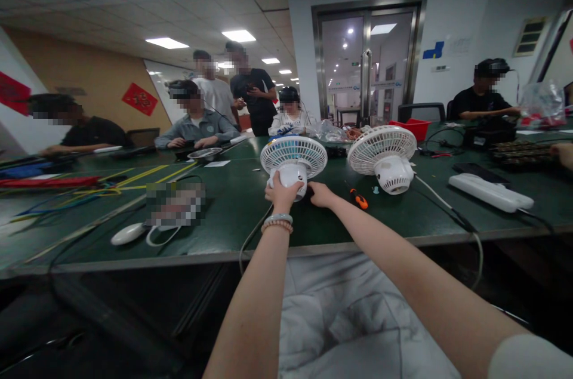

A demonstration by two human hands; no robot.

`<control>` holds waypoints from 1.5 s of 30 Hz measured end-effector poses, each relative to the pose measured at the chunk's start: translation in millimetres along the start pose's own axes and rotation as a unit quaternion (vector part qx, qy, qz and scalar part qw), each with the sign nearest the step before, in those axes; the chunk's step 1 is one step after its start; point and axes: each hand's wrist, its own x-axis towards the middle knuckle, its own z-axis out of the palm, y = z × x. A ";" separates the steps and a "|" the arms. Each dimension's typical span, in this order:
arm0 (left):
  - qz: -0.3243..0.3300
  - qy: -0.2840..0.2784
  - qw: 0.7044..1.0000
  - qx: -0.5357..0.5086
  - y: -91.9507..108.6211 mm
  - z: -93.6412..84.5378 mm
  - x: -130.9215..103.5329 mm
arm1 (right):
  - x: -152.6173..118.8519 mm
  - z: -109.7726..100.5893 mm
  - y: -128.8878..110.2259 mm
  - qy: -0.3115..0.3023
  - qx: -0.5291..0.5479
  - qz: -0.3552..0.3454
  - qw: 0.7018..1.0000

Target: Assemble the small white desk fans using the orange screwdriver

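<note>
A white electric fan (pixel 293 151) stands on the green table in front of me, its round grille facing away. My left hand (pixel 285 191) is closed around the fan's motor housing from the near side. Close to the housing's lower right side is my right hand (pixel 321 194), its fingers curled together. Whatever those fingers hold, if anything, is hidden. A second white fan (pixel 382 158) rests to the right, its grille tilted away and a pale cable trailing from it. Between that fan and my right hand lies an orange-handled screwdriver (pixel 359 199).
The green table (pixel 228 206) has its front edge just before my lap. A white power strip (pixel 490 192) lies right; a white computer mouse (pixel 129 234) lies left. A red bin (pixel 410 127) and a plastic bag (pixel 331 131) are farther back. Several people sit or stand around the table.
</note>
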 end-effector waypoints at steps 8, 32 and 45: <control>0.015 0.016 1.000 0.015 2.8 -1.3 -10.5 | -17.7 -21.7 -15.9 0.121 -0.060 0.031 0.990; 0.267 0.185 0.945 -0.028 11.1 -15.2 -22.2 | -27.4 -35.6 -12.5 0.074 -0.131 0.242 0.959; 0.612 -0.166 0.753 0.176 98.8 21.0 -77.6 | -41.3 -164.3 38.9 0.457 -0.221 -0.105 0.855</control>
